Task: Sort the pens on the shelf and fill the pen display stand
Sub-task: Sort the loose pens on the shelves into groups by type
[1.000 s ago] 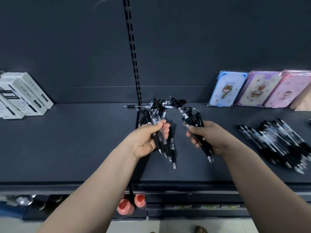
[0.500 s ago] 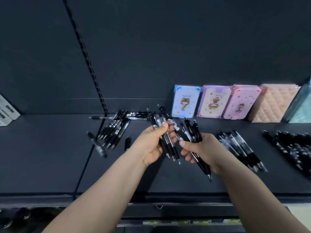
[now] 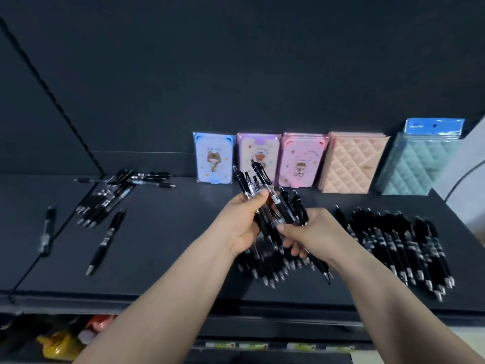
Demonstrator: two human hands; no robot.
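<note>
My left hand (image 3: 242,223) grips a bundle of black pens (image 3: 258,183), clicker ends pointing up and away. Close beside it, my right hand (image 3: 311,232) holds another bunch of black pens (image 3: 295,208), whose tips stick out below my wrist. The two bundles touch over a row of pens (image 3: 273,269) lying on the dark shelf (image 3: 168,245). A larger sorted row of black pens (image 3: 399,245) lies to the right. A loose pile of pens (image 3: 112,195) sits at the back left. No pen display stand is in view.
Two single pens (image 3: 106,241) (image 3: 47,229) lie at the left. Cartoon notebooks (image 3: 214,157) and quilted pink (image 3: 351,162) and teal (image 3: 417,164) covers lean against the back wall. Colourful items (image 3: 60,342) sit on the lower shelf.
Both hands have carried their pen bundles to the right, away from the loose pile, and brought them together above the row of pens on the shelf.
</note>
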